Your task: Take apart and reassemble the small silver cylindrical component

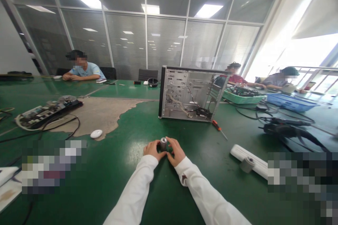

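Note:
A small grey metal cylinder (163, 144) stands upright on the green table in front of me, with a small dark opening or fitting in its top. My left hand (152, 149) is closed around its left side, thumb and fingers touching it. From the other side, my right hand (176, 151) curls its fingers and thumb against the cylinder. The tips of both thumbs nearly meet in front of it. Beyond my hands stands an opened computer case (185, 93), showing its bare metal inside and some cables. An orange-handled screwdriver (216, 125) lies at the case's lower right corner.
To the right, a second grey cylinder (247, 165) sits by a white strip (253, 158); a black corded tool (287, 130) lies behind. Green (232, 97) and blue baskets (290, 102) stand farther back. Leftward are a white oval piece (96, 134) and an opened device (50, 112). Several people sit across.

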`<state>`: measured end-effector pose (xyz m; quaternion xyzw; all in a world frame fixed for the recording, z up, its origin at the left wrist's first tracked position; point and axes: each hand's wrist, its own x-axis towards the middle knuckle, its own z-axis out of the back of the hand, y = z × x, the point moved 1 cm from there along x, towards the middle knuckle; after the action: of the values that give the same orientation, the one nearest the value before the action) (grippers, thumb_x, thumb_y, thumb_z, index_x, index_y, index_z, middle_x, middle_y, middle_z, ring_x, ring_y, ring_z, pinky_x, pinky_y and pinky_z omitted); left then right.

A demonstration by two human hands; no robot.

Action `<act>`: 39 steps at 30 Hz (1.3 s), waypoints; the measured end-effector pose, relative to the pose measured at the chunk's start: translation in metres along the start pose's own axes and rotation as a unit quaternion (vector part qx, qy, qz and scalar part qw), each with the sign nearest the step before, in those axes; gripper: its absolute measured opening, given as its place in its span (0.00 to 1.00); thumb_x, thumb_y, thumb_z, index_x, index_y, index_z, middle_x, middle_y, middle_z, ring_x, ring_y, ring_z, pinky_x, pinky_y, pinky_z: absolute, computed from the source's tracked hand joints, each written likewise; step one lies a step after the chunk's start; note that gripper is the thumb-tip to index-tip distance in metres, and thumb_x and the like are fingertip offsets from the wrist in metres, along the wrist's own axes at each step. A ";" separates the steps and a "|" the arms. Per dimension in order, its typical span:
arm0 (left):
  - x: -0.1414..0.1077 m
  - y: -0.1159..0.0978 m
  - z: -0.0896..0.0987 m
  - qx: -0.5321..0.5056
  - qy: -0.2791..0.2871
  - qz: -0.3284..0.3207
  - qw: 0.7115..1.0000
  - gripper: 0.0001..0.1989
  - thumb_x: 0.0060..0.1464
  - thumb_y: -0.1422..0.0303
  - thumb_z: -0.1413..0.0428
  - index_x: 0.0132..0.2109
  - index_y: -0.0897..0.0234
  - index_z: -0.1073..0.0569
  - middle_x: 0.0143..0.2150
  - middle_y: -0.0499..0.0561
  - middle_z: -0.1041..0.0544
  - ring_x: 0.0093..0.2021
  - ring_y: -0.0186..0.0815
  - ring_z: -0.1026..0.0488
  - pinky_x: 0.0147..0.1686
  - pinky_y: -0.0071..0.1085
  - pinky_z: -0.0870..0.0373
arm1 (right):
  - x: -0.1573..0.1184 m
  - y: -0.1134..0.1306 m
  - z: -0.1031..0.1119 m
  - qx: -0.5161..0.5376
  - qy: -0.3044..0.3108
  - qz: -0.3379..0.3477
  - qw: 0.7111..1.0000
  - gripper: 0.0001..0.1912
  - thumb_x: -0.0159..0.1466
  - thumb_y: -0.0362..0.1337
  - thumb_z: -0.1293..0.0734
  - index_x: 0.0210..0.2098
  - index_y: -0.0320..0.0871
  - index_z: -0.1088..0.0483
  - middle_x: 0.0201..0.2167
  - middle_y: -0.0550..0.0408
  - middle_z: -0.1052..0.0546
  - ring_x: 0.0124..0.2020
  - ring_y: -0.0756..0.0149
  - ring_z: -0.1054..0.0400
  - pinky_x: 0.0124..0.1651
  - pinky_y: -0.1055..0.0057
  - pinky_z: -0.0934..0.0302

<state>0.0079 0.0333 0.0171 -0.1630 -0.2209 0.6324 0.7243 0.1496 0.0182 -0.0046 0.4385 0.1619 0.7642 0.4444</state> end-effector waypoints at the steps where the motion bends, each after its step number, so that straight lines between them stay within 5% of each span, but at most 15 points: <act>1: 0.001 -0.003 0.000 0.005 -0.002 0.012 1.000 0.22 0.35 0.63 0.42 0.42 0.58 0.35 0.44 0.50 0.30 0.48 0.41 0.38 0.45 0.37 0.44 | 0.002 0.002 -0.003 -0.010 -0.002 0.004 1.000 0.36 0.45 0.24 0.41 0.54 0.48 0.49 0.48 0.48 0.43 0.42 0.61 0.40 0.38 0.66 0.38; 6: 0.002 -0.004 0.001 -0.007 -0.017 0.027 0.999 0.17 0.37 0.68 0.44 0.39 0.58 0.34 0.42 0.49 0.29 0.47 0.41 0.37 0.44 0.38 0.44 | 0.008 0.002 -0.015 -0.029 -0.017 0.003 0.999 0.32 0.45 0.24 0.42 0.51 0.46 0.45 0.47 0.50 0.39 0.48 0.59 0.45 0.49 0.61 0.46; 11: 0.003 0.008 -0.005 -0.092 -0.053 -0.007 0.994 0.17 0.36 0.70 0.44 0.38 0.62 0.33 0.38 0.51 0.27 0.43 0.41 0.33 0.44 0.38 0.42 | 0.011 -0.004 -0.014 0.101 -0.043 -0.063 0.992 0.33 0.43 0.24 0.40 0.49 0.46 0.43 0.43 0.51 0.34 0.38 0.63 0.38 0.36 0.67 0.40; 16: 0.011 0.022 -0.017 -0.278 -0.112 -0.013 0.954 0.17 0.36 0.73 0.45 0.38 0.66 0.34 0.36 0.53 0.26 0.38 0.37 0.29 0.43 0.35 0.37 | 0.011 -0.021 -0.007 0.408 -0.099 -0.220 0.880 0.21 0.40 0.24 0.36 0.35 0.44 0.33 0.29 0.57 0.29 0.31 0.66 0.35 0.28 0.73 0.42; 20: 0.016 0.026 -0.021 -0.388 -0.119 0.010 0.914 0.15 0.34 0.72 0.44 0.35 0.66 0.33 0.32 0.52 0.26 0.35 0.37 0.29 0.39 0.33 0.35 | 0.008 -0.025 -0.007 0.477 -0.101 -0.245 0.838 0.17 0.43 0.28 0.35 0.34 0.44 0.30 0.29 0.56 0.27 0.32 0.65 0.34 0.28 0.72 0.41; 25: 0.014 0.021 -0.015 -0.462 -0.090 0.065 0.880 0.15 0.33 0.65 0.44 0.33 0.65 0.33 0.21 0.46 0.28 0.23 0.33 0.30 0.27 0.29 0.36 | 0.005 -0.015 -0.014 0.607 -0.126 -0.294 0.727 0.21 0.39 0.25 0.33 0.34 0.45 0.29 0.32 0.56 0.26 0.33 0.68 0.34 0.29 0.76 0.40; 31: 0.006 0.008 -0.001 -0.519 -0.077 0.092 0.847 0.17 0.34 0.57 0.44 0.31 0.64 0.34 0.15 0.44 0.31 0.18 0.31 0.33 0.21 0.26 0.39 | 0.002 0.003 -0.018 0.657 -0.075 -0.281 0.696 0.31 0.40 0.24 0.33 0.44 0.49 0.36 0.35 0.54 0.27 0.37 0.65 0.33 0.30 0.75 0.40; 39: 0.009 0.010 -0.001 -0.472 -0.080 0.105 0.872 0.21 0.37 0.50 0.49 0.29 0.64 0.33 0.12 0.43 0.33 0.16 0.32 0.34 0.19 0.26 0.40 | 0.000 0.004 -0.018 0.668 -0.042 -0.296 0.681 0.37 0.40 0.25 0.31 0.48 0.48 0.41 0.31 0.54 0.26 0.35 0.64 0.32 0.32 0.73 0.40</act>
<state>0.0007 0.0437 0.0121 -0.4565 -0.5314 0.5366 0.4704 0.1324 0.0184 -0.0119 0.5799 0.7320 0.2623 0.2429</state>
